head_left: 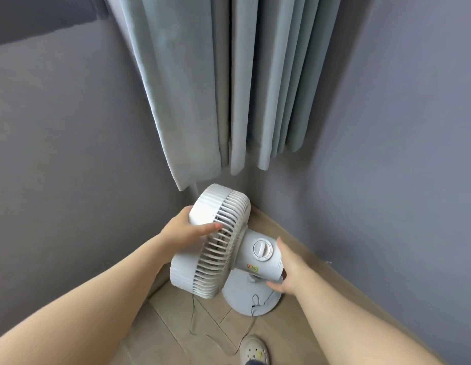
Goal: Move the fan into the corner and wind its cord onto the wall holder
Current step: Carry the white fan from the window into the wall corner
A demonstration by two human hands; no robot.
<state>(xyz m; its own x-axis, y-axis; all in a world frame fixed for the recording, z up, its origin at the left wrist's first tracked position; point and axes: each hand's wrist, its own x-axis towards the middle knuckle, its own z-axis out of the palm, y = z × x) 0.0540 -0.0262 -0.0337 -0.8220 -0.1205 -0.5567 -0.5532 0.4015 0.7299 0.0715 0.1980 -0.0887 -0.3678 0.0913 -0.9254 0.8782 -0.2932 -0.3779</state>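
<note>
White pedestal fan (224, 248): stands on its round base (239, 299) on the wood floor (160, 335), close into the corner where the grey walls (71, 154) meet, just under the curtain hem. Head tipped and turned leftward, grille toward the camera; judged to be getting its final settling, so the move into the corner looks nearly done

On the head rim, left hand (184, 227): clasps the edge, thumb laid across the grille ribs, fingers hidden behind; steadies or swivels the head

On the motor housing, right hand (287, 270): fingers straight, flat against the rear beside the dial (263, 249), thumb underneath; props rather than clamps

Thin dark cord (191, 317): loose, loops over the base and trails across the floor toward a shoe (254, 351); not yet wound

Wall holder: not in view

Pale curtain (229, 88): hangs in folds above the fan
</note>
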